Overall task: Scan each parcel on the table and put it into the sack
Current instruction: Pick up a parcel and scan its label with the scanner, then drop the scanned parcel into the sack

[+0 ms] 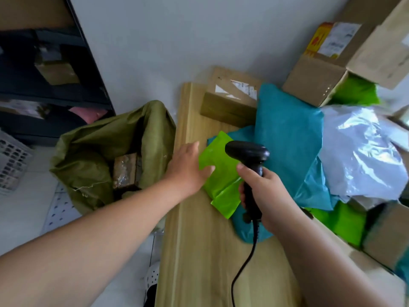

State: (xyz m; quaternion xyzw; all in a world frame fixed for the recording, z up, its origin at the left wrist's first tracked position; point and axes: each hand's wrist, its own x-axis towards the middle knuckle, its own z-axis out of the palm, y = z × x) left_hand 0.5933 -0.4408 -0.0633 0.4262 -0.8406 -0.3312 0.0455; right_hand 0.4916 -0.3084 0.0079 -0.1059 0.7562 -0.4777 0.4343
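Two bare forearms, no sleeves visible anywhere along their length, entering from the near edge. Left hand (188,167) and right hand (263,191): no gloves, rings, watch or wristband showing. Fingernails short, unpainted where visible.

Your table (194,251) is the landmark: sack to its left, parcels heaped on its right part.

You have the sack (106,147) standing just beside the table's left edge, a wrapped parcel (125,170) lying inside it. On the table, at its far end, sits a box (230,100). Nearer you than that box, your left hand (188,168) rests on a flat mailer (221,173), with your right hand (263,193) holding the scanner (249,156) just right of it. Further right, bags and cartons (321,76) pile up, overlapping.
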